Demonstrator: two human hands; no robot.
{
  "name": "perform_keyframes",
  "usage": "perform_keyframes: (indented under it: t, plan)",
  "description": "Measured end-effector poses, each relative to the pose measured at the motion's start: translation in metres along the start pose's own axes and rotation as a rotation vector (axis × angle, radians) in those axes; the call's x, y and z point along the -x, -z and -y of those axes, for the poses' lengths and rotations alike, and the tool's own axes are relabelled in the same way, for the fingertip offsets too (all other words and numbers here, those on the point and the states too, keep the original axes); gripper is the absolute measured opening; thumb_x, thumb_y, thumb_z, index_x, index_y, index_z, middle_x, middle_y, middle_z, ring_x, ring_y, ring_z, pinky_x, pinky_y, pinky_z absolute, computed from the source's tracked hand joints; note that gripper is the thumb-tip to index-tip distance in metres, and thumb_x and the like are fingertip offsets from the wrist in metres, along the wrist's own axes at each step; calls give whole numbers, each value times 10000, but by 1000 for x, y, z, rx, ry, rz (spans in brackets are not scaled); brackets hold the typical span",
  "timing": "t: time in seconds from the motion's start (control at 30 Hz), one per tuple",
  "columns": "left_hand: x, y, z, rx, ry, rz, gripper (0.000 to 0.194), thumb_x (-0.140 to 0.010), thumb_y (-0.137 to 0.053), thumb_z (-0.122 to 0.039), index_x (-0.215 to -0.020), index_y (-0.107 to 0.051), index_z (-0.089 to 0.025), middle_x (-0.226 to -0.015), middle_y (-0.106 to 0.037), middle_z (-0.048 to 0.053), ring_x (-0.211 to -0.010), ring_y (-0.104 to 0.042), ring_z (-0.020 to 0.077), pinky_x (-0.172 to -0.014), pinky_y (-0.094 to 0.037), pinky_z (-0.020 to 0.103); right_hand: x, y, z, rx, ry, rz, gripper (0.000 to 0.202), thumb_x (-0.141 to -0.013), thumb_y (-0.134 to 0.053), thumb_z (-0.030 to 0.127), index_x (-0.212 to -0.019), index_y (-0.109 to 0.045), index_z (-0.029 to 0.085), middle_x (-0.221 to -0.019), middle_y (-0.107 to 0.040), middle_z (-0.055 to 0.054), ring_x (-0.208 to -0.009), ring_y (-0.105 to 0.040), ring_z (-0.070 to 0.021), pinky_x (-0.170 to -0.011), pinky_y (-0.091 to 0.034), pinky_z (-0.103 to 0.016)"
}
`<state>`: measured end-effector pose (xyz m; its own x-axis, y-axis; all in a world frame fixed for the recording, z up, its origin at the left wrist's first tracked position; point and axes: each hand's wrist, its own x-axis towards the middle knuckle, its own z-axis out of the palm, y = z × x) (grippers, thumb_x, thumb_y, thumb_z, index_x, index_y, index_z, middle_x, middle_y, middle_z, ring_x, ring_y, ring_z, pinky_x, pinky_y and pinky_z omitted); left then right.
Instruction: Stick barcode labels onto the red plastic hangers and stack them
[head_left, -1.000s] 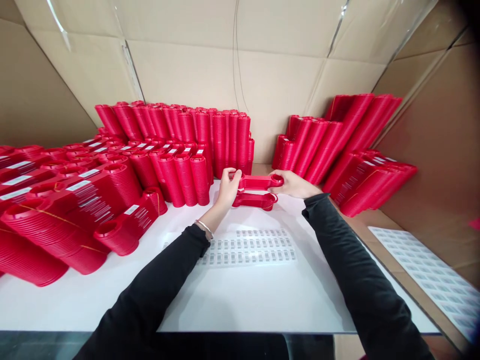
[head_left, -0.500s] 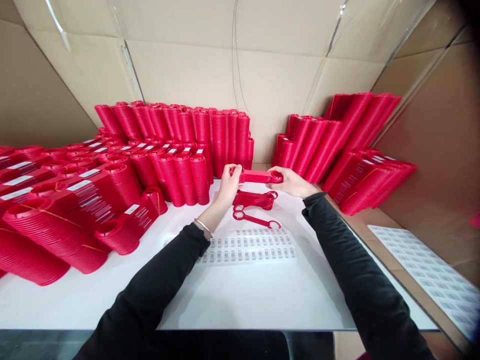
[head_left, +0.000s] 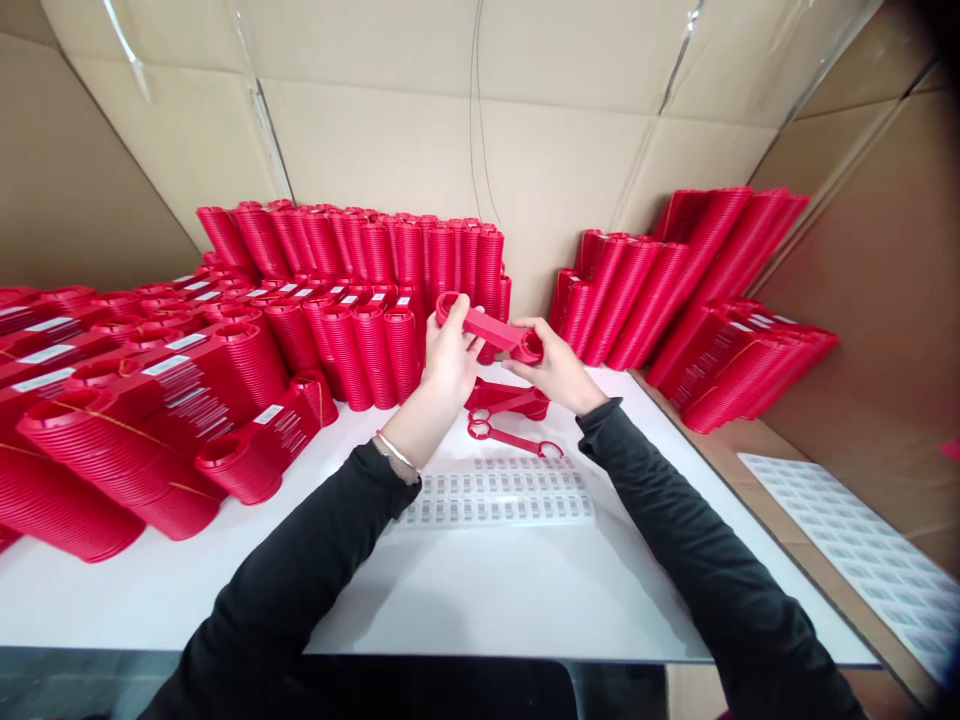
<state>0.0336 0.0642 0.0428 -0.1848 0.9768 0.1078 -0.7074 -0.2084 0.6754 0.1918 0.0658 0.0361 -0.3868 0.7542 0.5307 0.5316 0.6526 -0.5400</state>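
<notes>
Both hands hold a short stack of red plastic pieces (head_left: 491, 328) with a ring at each end, lifted above the table and slanting down to the right. My left hand (head_left: 450, 355) is closed around its left end, thumb on top. The right end is pinched in my right hand (head_left: 556, 368), fingers at the ring. Below them, another small red stack (head_left: 487, 395) lies on the table, partly hidden by my hands. A single flat red piece with two rings (head_left: 514, 438) lies in front of it, close to a sheet of barcode labels (head_left: 502, 500).
Many bundled red stacks (head_left: 180, 400) with white labels fill the left side, some tied with thin bands. More red stacks (head_left: 637, 290) lean at the back right. Another label sheet (head_left: 840, 550) lies on cardboard at the right. A cardboard wall (head_left: 375, 130) stands behind the white table (head_left: 525, 600).
The held red stack has moved up and to the left and tilted, its left end now higher. My right hand has come inward toward my left.
</notes>
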Motion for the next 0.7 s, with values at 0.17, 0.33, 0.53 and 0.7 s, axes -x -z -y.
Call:
perform_keyframes:
  t: [0.17, 0.33, 0.53, 0.7]
  plan:
    - [-15, 5, -37, 75, -183, -65, 370, -746, -648, -280, -1005, -385, -256, -1003, -572, 11, -904, -636, 161, -888, -461, 361, 4, -1, -2, 411, -3, 245, 588, -742, -641, 300, -1271, -438, 143, -1158, -552, -119, -1046, -502, -240, -845, -411, -332]
    - [-23, 10, -58, 102, -220, -68, 382, -719, -679, -293, -993, -417, -243, -922, -580, -2, -877, -626, 145, -896, -459, 339, 12, -18, 4, 681, -33, 489, 137, -761, -601, 242, -737, -684, 135, -901, -611, -154, -951, -491, -293, -801, -351, -383]
    - [-13, 2, -56, 130, -184, -30, 330, -739, -655, -243, -980, -431, -228, -975, -567, 8, -885, -624, 136, -898, -471, 334, 10, -13, 15, 680, -42, 545, 252, -815, -450, 151, -825, -701, 167, -929, -648, -121, -936, -521, -248, -766, -331, -333]
    - [-10, 0, -55, 132, -182, -22, 314, -738, -660, -241, -960, -438, -219, -975, -571, 15, -917, -623, 148, -926, -454, 344, 13, -11, 20, 597, -81, 711, 260, -775, -452, 127, -798, -704, 187, -771, -684, -54, -664, -566, -162, -622, -352, -259]
